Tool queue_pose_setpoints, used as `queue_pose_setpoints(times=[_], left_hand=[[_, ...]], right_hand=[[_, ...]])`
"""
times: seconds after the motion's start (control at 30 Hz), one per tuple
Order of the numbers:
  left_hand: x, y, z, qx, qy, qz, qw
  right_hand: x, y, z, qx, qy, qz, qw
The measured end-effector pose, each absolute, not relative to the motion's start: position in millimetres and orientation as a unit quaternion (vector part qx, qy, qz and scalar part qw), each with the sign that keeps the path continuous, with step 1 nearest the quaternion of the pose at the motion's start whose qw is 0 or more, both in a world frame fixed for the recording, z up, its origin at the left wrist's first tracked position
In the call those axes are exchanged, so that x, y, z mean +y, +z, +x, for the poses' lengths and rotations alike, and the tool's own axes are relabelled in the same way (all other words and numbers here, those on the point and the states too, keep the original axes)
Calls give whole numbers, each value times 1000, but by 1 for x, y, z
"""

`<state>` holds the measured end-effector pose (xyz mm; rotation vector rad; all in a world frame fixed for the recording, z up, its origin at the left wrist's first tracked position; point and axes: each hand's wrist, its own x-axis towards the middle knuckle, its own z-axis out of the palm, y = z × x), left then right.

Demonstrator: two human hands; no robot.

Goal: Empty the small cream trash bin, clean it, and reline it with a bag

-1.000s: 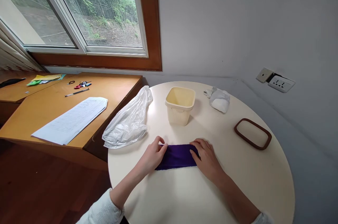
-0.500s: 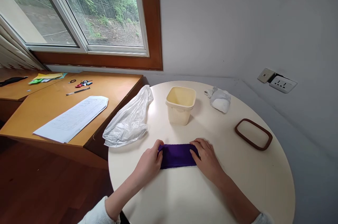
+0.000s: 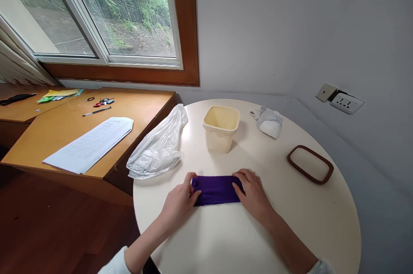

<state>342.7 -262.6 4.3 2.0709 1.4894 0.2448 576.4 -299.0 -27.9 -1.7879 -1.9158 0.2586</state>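
"How did the cloth look to us?"

"Our purple cloth (image 3: 216, 190) was a deep, even violet, a long strip lying flat on the round table (image 3: 226, 239), its long edges running left to right and slightly fuzzy. Near the far left corner we saw a small, dark raised bit."

"And how did we have hold of it?"

"Our left hand (image 3: 178, 203) was at the left end, thumb and forefinger a narrow gap apart, both touching it. Our right hand (image 3: 254, 198) was at the right end, its thumb and fingers also slightly parted over the cloth. We couldn't tell how firmly either one pressed."

"What sat around it?"

"The cream tub (image 3: 221, 138) stood upright on the far side, with a crumpled plastic bag (image 3: 158, 149) to the left, a small knotted bag (image 3: 270, 125) far right, and a brown frame (image 3: 319, 181) nearer on the right."

"What couldn't we make out?"

"Our fingers covered parts of both ends of the cloth, and we couldn't see its underside. The tub's near wall hid some of its inside. The small bag held something white, too cloudy to name. The writing on the papers (image 3: 90, 145) was too small for us to read, and our sleeves were cut off at the bottom."
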Motion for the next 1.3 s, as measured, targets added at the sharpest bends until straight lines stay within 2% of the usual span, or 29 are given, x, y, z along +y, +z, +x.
queue_pose_setpoints(times=[0.3, 0.5, 0.63, 0.8, 1.03, 1.17, 1.3], left_hand=[[-262, 2, 339, 554, 63, 798, 228], [-262, 2, 338, 550, 62, 824, 123], [-260, -4, 339, 448, 109, 886, 58], [-266, -20, 333, 343, 72, 936, 21], [-273, -21, 319, 345, 54, 937, -1], [-272, -15, 310, 329, 60, 942, 7], [-270, -14, 301, 311, 75, 947, 22]], right_hand=[[-299, -31, 577, -701, 101, -657, 258], [-299, -30, 577, -699, 99, -656, 266], [-300, -28, 576, -706, 87, -638, 296], [-304, -26, 573, -747, 109, -589, 288], [-302, -29, 582, -740, 113, -610, 260], [-302, -29, 591, -694, 73, -663, 270], [-305, -29, 592, -645, 28, -725, 239]])
